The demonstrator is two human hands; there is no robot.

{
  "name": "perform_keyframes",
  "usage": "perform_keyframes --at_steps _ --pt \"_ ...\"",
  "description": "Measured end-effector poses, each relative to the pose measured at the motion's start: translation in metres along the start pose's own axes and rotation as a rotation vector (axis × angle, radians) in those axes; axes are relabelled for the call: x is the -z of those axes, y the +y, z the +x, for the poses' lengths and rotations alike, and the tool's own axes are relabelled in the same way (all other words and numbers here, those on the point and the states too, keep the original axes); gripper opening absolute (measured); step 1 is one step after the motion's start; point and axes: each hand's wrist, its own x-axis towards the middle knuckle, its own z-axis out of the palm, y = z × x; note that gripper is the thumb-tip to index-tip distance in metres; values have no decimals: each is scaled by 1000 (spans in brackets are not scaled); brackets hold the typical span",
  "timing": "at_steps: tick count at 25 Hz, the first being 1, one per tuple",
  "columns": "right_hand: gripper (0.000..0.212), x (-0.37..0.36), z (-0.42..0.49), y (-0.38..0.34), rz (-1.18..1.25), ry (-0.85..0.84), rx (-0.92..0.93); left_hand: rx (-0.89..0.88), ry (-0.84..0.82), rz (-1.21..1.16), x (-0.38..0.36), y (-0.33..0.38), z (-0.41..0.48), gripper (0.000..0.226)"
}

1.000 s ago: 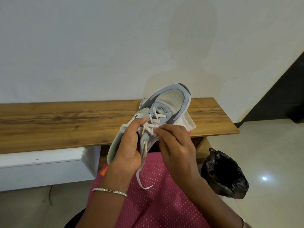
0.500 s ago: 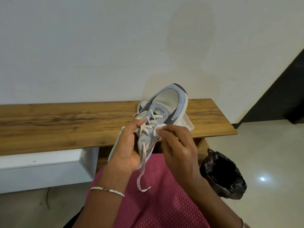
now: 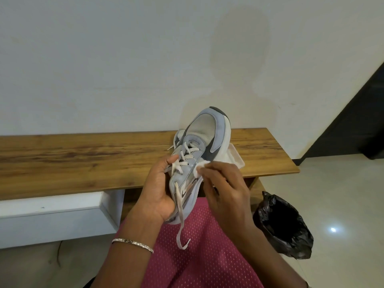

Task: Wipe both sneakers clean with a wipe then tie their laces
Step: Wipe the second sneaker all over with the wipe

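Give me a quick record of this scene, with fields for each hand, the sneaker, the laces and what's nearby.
left hand: grips the sneaker from its side, thumb by the laces
right hand: pinches a white wipe against the sneaker's side
sneaker: grey and blue, held above the lap, toe pointing away
laces: untied, one end hanging loose
nearby: wooden bench behind; black bin bag on the floor, right

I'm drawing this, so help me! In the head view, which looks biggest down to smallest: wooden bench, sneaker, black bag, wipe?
1. wooden bench
2. sneaker
3. black bag, close to the sneaker, so unsure
4. wipe, mostly hidden under the right hand
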Motion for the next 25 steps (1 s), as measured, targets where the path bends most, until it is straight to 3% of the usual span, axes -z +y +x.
perform_keyframes --at_steps 3,7,14,21,25 --pt "16 3 9 11 -5 -20 -37 2 26 5 2 1 1 55" --pt "13 17 42 37 33 124 -123 13 45 32 0 -2 0 49" --pt "14 -1 -14 12 39 -62 -28 9 47 5 0 0 3 40" --pt "9 6 30 28 -18 131 -42 6 37 38 -1 1 4 42" --pt "11 -5 -4 11 -1 28 -3 26 52 1 2 2 5 40"
